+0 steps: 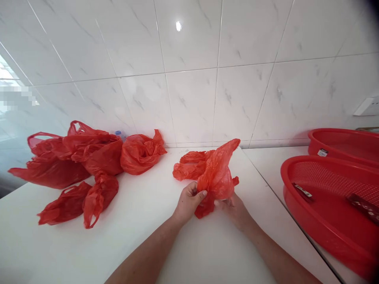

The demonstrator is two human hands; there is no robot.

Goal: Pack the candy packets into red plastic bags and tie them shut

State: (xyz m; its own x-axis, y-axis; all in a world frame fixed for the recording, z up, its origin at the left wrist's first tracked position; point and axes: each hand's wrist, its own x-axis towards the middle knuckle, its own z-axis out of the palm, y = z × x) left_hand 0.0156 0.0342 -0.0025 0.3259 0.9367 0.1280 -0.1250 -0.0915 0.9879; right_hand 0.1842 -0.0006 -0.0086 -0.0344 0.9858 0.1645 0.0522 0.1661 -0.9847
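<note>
A crumpled red plastic bag [217,173] stands up between my hands above the white table. My left hand [188,200] is closed on its lower left side, the thumb pressing the film against the bent fingers. My right hand [233,209] is at the bag's lower right, its fingers curled against the film and partly hidden behind it. A loose corner of the bag hangs below my left thumb. Just behind, another crumpled red plastic piece [188,167] lies on the table; whether it is joined to the held bag I cannot tell.
Several filled red bags [100,156] are grouped at the left, with a knotted red bag [142,154] near the wall. Two red plastic baskets [291,165] stand at the right; the nearer holds dark packets [303,192]. A tiled wall [192,102] closes off the back.
</note>
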